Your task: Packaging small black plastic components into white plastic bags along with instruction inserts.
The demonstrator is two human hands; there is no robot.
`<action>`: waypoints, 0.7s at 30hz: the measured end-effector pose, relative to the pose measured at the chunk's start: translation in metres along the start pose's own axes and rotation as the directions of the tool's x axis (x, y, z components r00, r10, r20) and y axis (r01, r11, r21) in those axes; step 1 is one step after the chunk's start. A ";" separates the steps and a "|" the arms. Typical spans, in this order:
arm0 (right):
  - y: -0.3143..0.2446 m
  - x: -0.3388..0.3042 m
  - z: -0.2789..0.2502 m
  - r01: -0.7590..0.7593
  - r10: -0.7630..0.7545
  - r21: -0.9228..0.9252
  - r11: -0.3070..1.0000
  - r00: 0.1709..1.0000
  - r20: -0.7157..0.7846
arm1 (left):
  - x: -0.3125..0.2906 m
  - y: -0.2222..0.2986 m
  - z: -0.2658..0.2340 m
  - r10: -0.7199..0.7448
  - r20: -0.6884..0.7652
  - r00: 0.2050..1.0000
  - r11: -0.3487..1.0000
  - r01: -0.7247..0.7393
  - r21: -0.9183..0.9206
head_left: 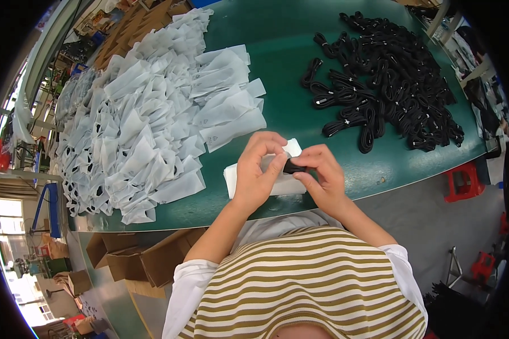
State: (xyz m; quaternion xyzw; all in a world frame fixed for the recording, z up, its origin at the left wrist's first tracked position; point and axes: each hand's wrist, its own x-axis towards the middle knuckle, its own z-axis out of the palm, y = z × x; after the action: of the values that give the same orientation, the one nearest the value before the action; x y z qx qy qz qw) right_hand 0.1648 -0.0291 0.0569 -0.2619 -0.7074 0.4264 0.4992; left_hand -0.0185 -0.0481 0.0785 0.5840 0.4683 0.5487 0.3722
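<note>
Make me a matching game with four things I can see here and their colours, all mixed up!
Things
1. Cables
2. Bags
3. Table
4. Boxes

Colours
A. Green
B. Brown
C. Cloudy white
D. Black

Right pairs: 1-D, 2-C, 3-A, 4-B
</note>
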 end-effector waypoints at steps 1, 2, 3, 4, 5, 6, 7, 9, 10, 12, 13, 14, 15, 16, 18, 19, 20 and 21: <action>0.001 0.004 0.000 0.002 -0.002 0.001 1.000 1.000 0.001 | 0.000 0.001 0.000 -0.016 0.003 1.000 0.998 0.016 -0.066; 0.003 0.008 -0.001 0.049 -0.047 -0.046 0.998 0.998 0.040 | 0.000 0.002 0.002 -0.032 0.009 0.999 0.991 0.033 -0.131; 0.005 0.012 -0.002 0.096 -0.089 -0.092 0.991 0.993 0.081 | 0.000 0.002 0.003 -0.048 0.017 0.999 0.979 0.050 -0.197; 0.005 0.014 -0.001 0.145 -0.128 -0.136 0.980 0.984 0.124 | 0.001 0.002 0.003 -0.048 0.017 0.999 0.979 0.050 -0.197; 0.003 0.015 0.000 0.145 -0.128 -0.136 0.980 0.984 0.124 | 0.003 0.003 0.003 -0.062 0.022 0.998 0.976 0.065 -0.207; -0.001 0.017 0.002 0.125 -0.112 -0.116 0.985 0.987 0.113 | 0.004 0.003 0.002 -0.075 0.027 0.997 0.973 0.080 -0.218; -0.007 0.019 0.004 0.104 -0.094 -0.095 0.990 0.990 0.104 | 0.005 0.004 0.002 -0.090 0.032 0.995 0.969 0.095 -0.229; -0.006 0.020 0.008 0.083 -0.076 -0.076 0.994 0.993 0.094 | 0.005 0.005 0.003 -0.086 0.039 0.995 0.968 0.093 -0.231; 0.001 0.019 0.011 0.104 -0.095 -0.112 0.988 0.992 0.084 | 0.006 0.005 0.004 -0.082 0.047 0.996 0.968 0.090 -0.233; 0.010 0.019 0.016 0.147 -0.137 -0.182 0.972 0.988 0.067 | 0.006 0.007 0.003 -0.077 0.052 0.996 0.968 0.087 -0.235; 0.009 0.019 0.017 0.148 -0.138 -0.181 0.972 0.988 0.068 | 0.007 0.009 0.004 -0.077 0.042 0.996 0.968 0.084 -0.237; 0.007 0.019 0.017 0.103 -0.096 -0.158 0.982 0.994 0.051 | 0.008 0.010 0.005 -0.076 0.031 0.997 0.968 0.081 -0.239; 0.005 0.020 0.018 0.058 -0.054 -0.134 0.989 0.998 0.035 | 0.008 0.012 0.004 -0.074 0.020 0.997 0.968 0.076 -0.240; 0.003 0.021 0.017 0.015 -0.013 -0.110 0.994 1.000 0.021 | 0.008 0.012 0.003 -0.071 0.017 0.997 0.968 0.073 -0.238; -0.001 0.032 0.013 -0.032 0.031 -0.041 0.999 0.999 -0.017 | 0.005 0.009 -0.002 -0.064 0.063 0.996 0.995 0.059 0.080; -0.004 0.038 0.009 -0.081 0.083 0.027 0.996 0.995 -0.054 | 0.004 0.007 -0.004 -0.067 0.085 0.994 0.970 0.045 0.238; -0.004 0.045 0.008 -0.127 0.136 0.098 0.987 0.987 -0.086 | 0.003 0.004 -0.011 -0.063 0.079 0.995 0.969 0.042 0.243; -0.002 0.055 0.008 -0.120 0.128 0.102 0.988 0.988 -0.080 | 0.001 0.000 -0.023 -0.089 0.053 0.995 0.948 0.068 0.309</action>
State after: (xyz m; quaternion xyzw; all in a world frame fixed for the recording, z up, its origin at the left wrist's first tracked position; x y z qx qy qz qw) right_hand 0.1374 0.0113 0.0837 -0.2992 -0.6460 0.4785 0.5140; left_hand -0.0413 -0.0485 0.0817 0.6335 0.5583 0.4342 0.3138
